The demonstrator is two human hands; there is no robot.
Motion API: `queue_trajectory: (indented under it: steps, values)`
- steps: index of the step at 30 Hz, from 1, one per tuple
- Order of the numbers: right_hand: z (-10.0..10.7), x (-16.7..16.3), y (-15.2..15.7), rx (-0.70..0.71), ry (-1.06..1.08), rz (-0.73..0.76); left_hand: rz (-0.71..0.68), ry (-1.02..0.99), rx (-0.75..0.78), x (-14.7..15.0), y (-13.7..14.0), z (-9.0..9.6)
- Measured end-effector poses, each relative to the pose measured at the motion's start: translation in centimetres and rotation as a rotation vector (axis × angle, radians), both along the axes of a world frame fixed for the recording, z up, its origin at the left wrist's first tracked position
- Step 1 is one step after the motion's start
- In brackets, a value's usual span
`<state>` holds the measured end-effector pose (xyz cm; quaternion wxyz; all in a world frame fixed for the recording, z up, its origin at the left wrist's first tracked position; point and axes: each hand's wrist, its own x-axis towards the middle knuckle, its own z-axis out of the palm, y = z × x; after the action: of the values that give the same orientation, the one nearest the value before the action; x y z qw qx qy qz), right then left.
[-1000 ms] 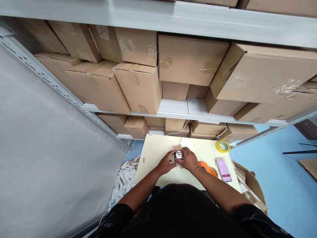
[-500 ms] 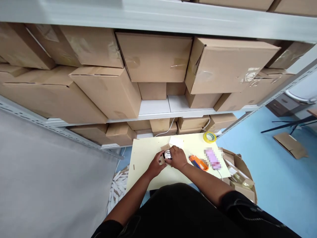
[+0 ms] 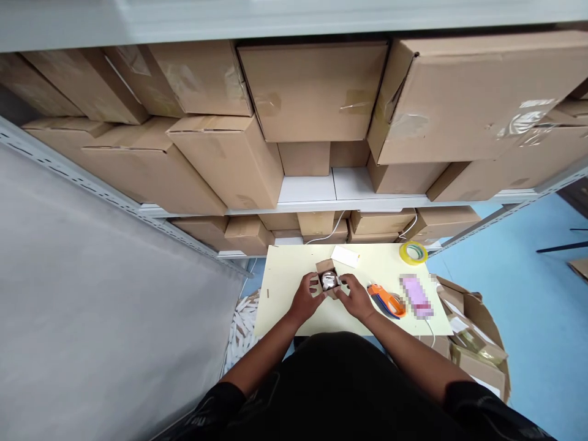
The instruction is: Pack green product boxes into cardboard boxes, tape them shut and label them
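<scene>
A small cardboard box (image 3: 326, 265) stands open on the pale yellow table (image 3: 285, 269), its back flap up. Inside it sits a shiny, round silver object (image 3: 329, 280) whose kind I cannot make out. My left hand (image 3: 304, 300) grips the box's left side, thumb at the front corner. On the opposite side, my right hand (image 3: 358, 299) has its fingers and thumb curled around the box's right edge. An orange-and-blue tool (image 3: 387, 301), perhaps a tape cutter, lies to the right of my right hand. Behind the box is a white card or slim box (image 3: 345, 256).
A yellow tape roll (image 3: 413, 252) lies at the table's back right, near a blurred pink item (image 3: 416, 296) with a cable. Shelves with cardboard boxes (image 3: 315, 92) rise behind. A large open carton (image 3: 473, 306) of packages stands right; white scraps (image 3: 241, 324) lie left.
The silver object, held in my right hand before, is now down inside the small box. My right hand has shifted to the box's right side. The camera view has also shifted.
</scene>
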<state>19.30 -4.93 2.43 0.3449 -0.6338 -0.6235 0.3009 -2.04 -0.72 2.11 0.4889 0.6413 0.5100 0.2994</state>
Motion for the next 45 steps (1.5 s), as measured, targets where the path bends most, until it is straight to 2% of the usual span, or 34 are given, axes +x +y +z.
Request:
queue_trajectory:
  steps: [3, 7, 9, 13, 17, 19, 21, 24, 27, 31, 34, 36, 38, 41, 43, 45]
  values:
    - [0.2, 0.8, -0.7, 0.078, -0.054, 0.129, -0.004, -0.008, 0.043, 0.2, -0.4, 0.3]
    - [0.5, 1.7, -0.8, 0.094, -0.155, 0.295, -0.157, 0.108, 0.159, -0.6, -0.5, 0.6]
    - [0.5, 1.7, -0.6, 0.089, -0.212, 0.324, -0.204, 0.161, 0.22, -1.0, -0.3, 0.6]
    - [0.4, 0.6, -0.1, 0.092, -0.227, 0.218, -0.188, 0.149, 0.277, -0.9, 1.2, 1.1]
    - [0.2, -0.7, 0.6, 0.08, -0.192, 0.117, -0.078, 0.098, 0.166, 0.0, 3.9, 3.0]
    - [0.1, -1.1, 1.0, 0.038, -0.161, 0.054, -0.114, 0.097, 0.152, 0.3, 4.8, 3.9]
    - [0.1, -1.4, 1.5, -0.046, -0.099, -0.027, -0.184, 0.127, 0.209, 0.5, 5.0, 4.3]
    - [0.0, -1.7, 2.1, -0.162, 0.006, -0.113, -0.269, 0.182, 0.326, 0.4, 4.1, 3.8]
    - [-0.3, -1.7, 2.2, -0.177, 0.065, -0.139, -0.318, 0.219, 0.408, 0.3, 2.9, 2.6]
    - [-1.3, -0.9, 1.5, -0.17, 0.19, -0.084, -0.336, 0.243, 0.497, 0.2, 1.8, 1.7]
    - [-2.6, -0.1, 0.7, -0.264, 0.219, -0.038, -0.304, 0.172, 0.514, 0.0, 0.9, 1.4]
    - [-3.4, 0.3, 0.2, -0.336, 0.195, -0.014, -0.231, 0.085, 0.476, -0.2, 0.0, 1.0]
    - [-4.2, 0.5, -0.1, -0.384, 0.18, 0.014, -0.106, -0.011, 0.367, -0.5, -0.8, 0.0]
    - [-5.1, 0.6, -0.1, -0.436, 0.206, 0.024, 0.067, -0.089, 0.028, -0.8, -1.9, -2.4]
    - [-5.7, 0.6, 0.1, -0.48, 0.267, 0.027, 0.091, -0.095, -0.201, -0.7, -2.3, -4.3]
    - [-6.4, 0.5, 0.3, -0.516, 0.338, 0.042, 0.051, -0.114, -0.325, -0.4, -2.4, -6.0]
